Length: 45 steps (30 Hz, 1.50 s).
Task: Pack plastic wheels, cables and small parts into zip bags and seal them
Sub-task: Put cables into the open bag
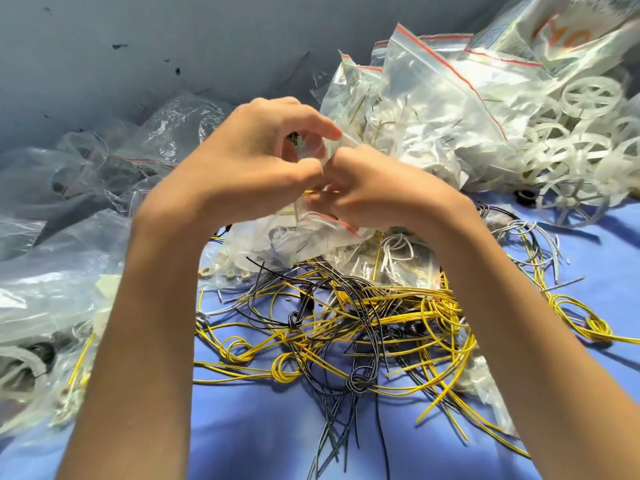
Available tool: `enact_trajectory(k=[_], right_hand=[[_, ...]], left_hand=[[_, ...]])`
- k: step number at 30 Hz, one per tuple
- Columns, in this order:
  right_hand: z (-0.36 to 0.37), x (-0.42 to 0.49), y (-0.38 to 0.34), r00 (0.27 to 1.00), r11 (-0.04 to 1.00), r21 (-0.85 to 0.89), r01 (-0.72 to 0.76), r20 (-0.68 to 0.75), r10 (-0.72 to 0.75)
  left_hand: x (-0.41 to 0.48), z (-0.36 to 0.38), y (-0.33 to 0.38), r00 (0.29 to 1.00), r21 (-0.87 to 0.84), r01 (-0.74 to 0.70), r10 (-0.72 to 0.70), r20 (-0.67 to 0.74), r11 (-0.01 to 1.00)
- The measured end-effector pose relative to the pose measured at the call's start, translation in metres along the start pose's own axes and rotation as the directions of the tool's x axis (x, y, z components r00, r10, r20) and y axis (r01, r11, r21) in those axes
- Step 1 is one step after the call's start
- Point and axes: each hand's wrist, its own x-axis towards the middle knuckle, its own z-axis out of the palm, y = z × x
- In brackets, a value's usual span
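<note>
Zip bag (304,230), small, clear, red strip at the mouth: held up between both hands, hanging just below them. Left hand (256,157): fingers curled, forefinger and thumb pinching the bag's upper edge. Right hand (377,192): touching the left, fingers curled tight round the bag's mouth. Short yellow cable (322,192) shows in the gap between the hands; whether it is inside the bag, cannot tell. Below the wrists: tangle of cables (346,323), yellow and black, on blue cloth (259,427). Beyond the right hand: heap of filled bags (433,109); further right, white plastic wheels (581,150). Left of the left forearm: loose clear bags (69,271).
</note>
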Motion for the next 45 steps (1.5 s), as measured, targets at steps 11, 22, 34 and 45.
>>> enact_trajectory(k=[11, 22, 34, 45], right_hand=[[-0.001, -0.007, -0.007, 0.944, 0.998, -0.027, 0.059, 0.325, -0.047], [-0.007, -0.008, 0.006, 0.977, 0.940, 0.341, 0.018, 0.192, -0.088], [-0.003, -0.004, 0.006, 0.988, 0.978, 0.162, 0.128, 0.070, -0.140], [-0.001, -0.003, -0.008, 0.968, 0.901, 0.377, 0.214, 0.041, -0.247]], left_hand=[[-0.002, -0.001, 0.005, 0.997, -0.091, -0.018, 0.011, -0.074, 0.996], [-0.007, -0.014, -0.030, 0.965, -0.206, 0.148, -0.095, 0.245, 0.967], [0.002, 0.010, -0.067, 0.908, 0.321, 0.207, -0.304, 0.288, 0.924], [-0.017, -0.038, -0.055, 0.987, 0.231, 0.105, -0.129, 0.092, 0.967]])
